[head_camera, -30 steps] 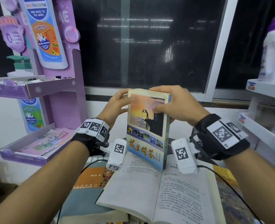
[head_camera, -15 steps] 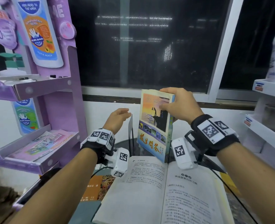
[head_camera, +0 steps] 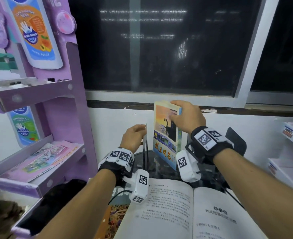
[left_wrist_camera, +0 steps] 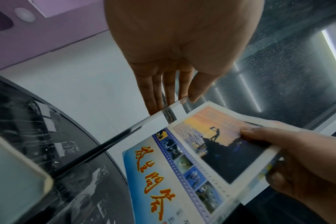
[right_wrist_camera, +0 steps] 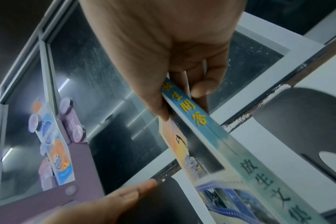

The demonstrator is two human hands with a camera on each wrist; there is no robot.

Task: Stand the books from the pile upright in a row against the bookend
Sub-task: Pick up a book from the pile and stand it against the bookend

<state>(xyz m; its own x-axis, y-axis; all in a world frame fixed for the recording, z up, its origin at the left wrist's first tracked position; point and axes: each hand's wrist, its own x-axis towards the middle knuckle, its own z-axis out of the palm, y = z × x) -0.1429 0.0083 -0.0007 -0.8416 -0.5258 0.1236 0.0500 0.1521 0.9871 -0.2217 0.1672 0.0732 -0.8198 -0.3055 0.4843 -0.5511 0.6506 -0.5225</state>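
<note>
Book being stood beside the bookend; not yet seated.

The right hand (head_camera: pixel 187 118) is pinching the book (head_camera: pixel 166 135) at its top corner, thumb on the cover and fingers (right_wrist_camera: pixel 201 89) curled behind, holding it upright just right of the bookend (head_camera: pixel 145 140). The left hand (head_camera: pixel 133 137) is lying flat, fingers (left_wrist_camera: pixel 153 91) straight and together against the bookend's thin plate. Judged risks: the glossy paperback's lower edge could be skidding on the dark, reflective desk (head_camera: pixel 159 163) on release; the thin plate could be tipping if the left hand is easing off. An open book (head_camera: pixel 185 209) is lying nearer than the bookend.
</note>
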